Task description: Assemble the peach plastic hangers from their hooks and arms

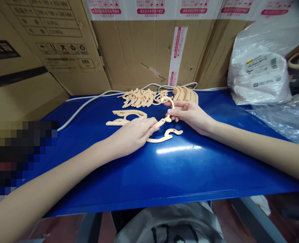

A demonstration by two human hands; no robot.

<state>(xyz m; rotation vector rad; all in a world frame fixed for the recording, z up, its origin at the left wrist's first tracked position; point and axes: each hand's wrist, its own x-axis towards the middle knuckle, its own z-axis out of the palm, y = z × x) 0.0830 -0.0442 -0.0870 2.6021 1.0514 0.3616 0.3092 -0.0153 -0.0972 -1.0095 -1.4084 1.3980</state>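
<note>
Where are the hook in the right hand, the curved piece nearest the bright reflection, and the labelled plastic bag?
Hook (173, 104), head view: its outer bend.
Curved piece (167, 136), head view: its visible middle.
Plastic bag (257, 94), head view: its lower front.

White glare on blue tabletop (164, 179), left edge pixelated

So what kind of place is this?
Probably a workshop or storeroom corner: there's a blue worktable with piles of matching beige pieces, a big printed cardboard box and a labelled plastic package.
</note>
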